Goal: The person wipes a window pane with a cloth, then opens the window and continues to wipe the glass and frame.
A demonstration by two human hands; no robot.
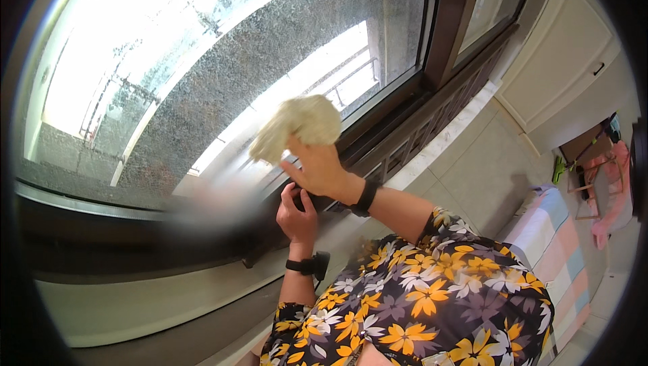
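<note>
We see the right hand [325,171] gripping a pale cloth [304,123], cloth just beyond its fingers, toward the window [243,55], long axis slanting lower-left to upper-right. Left hand [297,221] farther off, curled; can't tell if holding anything.

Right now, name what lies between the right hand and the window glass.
A pale cloth, held by the right hand, shows there in the head view.
</note>
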